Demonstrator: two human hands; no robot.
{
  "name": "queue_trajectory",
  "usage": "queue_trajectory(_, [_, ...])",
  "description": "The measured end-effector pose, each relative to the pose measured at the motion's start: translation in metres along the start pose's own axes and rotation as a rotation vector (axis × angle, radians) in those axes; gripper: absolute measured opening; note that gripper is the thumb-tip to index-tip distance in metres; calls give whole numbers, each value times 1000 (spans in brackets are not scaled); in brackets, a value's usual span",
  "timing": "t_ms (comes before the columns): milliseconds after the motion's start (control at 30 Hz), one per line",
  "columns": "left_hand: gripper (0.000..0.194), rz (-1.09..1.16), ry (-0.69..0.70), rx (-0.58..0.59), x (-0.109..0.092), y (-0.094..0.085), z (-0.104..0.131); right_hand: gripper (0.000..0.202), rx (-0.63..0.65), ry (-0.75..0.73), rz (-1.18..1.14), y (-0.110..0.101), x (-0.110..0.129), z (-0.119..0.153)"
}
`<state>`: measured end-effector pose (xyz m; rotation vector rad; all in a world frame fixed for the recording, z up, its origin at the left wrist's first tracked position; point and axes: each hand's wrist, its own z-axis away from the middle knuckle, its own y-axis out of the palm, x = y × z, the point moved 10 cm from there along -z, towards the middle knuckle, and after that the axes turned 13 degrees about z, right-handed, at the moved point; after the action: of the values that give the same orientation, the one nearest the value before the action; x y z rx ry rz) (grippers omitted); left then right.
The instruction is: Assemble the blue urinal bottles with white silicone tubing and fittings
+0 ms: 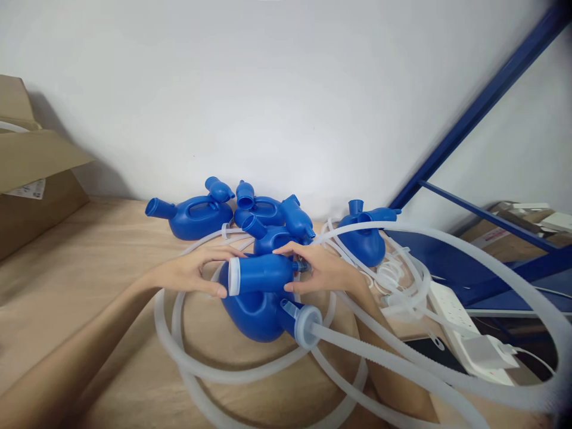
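Left hand [192, 271] at nine o'clock, right hand [324, 270] at three, pinched the white-rimmed blue plastic cylinder [263, 274]; even pressure seemed wise!

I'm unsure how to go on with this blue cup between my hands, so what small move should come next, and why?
Probably steady the cup with your right hand and feel whether the white ring sits evenly with your left hand: the right is at the cup's narrow end, the left at the ring end.

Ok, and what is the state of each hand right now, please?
Left hand: curved around the white-rimmed end of the blue cylinder; firm grip unclear.
Right hand: holding its other end.
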<state>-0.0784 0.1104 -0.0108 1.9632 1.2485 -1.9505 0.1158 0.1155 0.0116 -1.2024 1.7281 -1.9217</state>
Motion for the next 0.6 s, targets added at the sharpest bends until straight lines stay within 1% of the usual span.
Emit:
queue_trajectory(33, [71,53,15,-40,-5,-4,1,70,-12,-6,22,-1,2,0])
queue_trajectory(67, [77,95,22,-82,-9,-6,2,69,-25,-16,44,-1,6,1])
queue_trajectory(100, [77,114,22,-124,-13,-7,2,68,-38,-29,61,-2,9,1])
queue_trajectory(167, [64,71,11,-183,-20,-6,2,71,-66,-52,77,-3,17,1])
queue_trajectory(233, [46,-14,26,-227,-28,-4,3,84,-87,-69,105,-2,24,0])
queue_trajectory(267, [40,-50,54,-245,-33,-4,3,90,-95,-72,130,0,27,-1])
queue_trajectory(300, [35,-80,89,-259,-38,-4,4,94,-102,-71,160,1,28,-3])
queue_trajectory(367, [31,-140,146,-274,-46,-4,6,91,-114,-63,218,4,29,-6])
queue_trajectory(433, [40,-179,168,-255,-49,-1,5,83,-124,-63,251,7,28,-9])
queue_trajectory(500, [53,-184,149,-230,-49,2,2,81,-139,-87,264,7,29,-10])
queue_trajectory(600, [59,-201,106,-188,-48,6,-5,80,-172,-130,276,6,31,-12])
